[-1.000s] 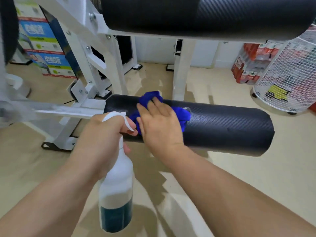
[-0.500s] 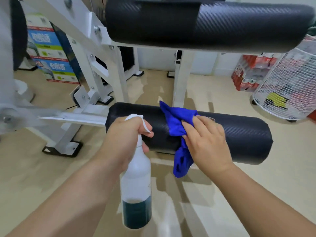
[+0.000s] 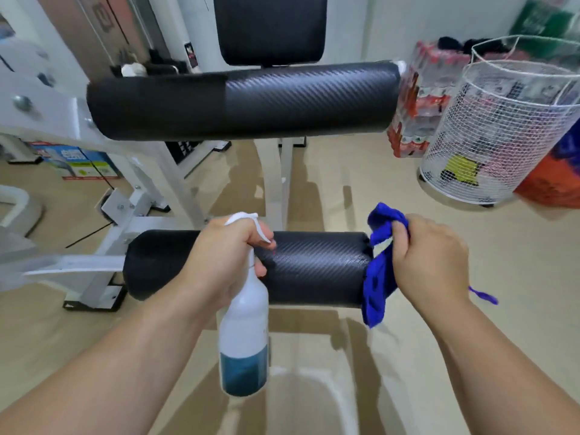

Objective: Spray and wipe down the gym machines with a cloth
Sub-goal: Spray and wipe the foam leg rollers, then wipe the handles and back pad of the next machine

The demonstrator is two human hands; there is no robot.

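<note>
A white-framed gym machine (image 3: 141,171) carries two black roller pads. The lower roller pad (image 3: 317,268) lies across the middle of the view. My left hand (image 3: 216,262) grips the neck of a white spray bottle (image 3: 244,328) with blue liquid in its base, held in front of the lower pad. My right hand (image 3: 430,262) holds a bunched blue cloth (image 3: 378,277) against the right end of that pad. The upper roller pad (image 3: 244,98) runs above, with a black back pad (image 3: 270,26) behind it.
A white wire basket (image 3: 502,136) stands on the floor at the right. Shrink-wrapped bottle packs (image 3: 414,98) sit beside it, and an orange bag (image 3: 552,177) is at the far right. Printed cardboard boxes (image 3: 78,161) stand at the left. The floor is beige.
My right hand has slid the blue cloth rightward along the lower pad, from its left part to its right end. The view has tilted up, so the upper pad shows fully.
</note>
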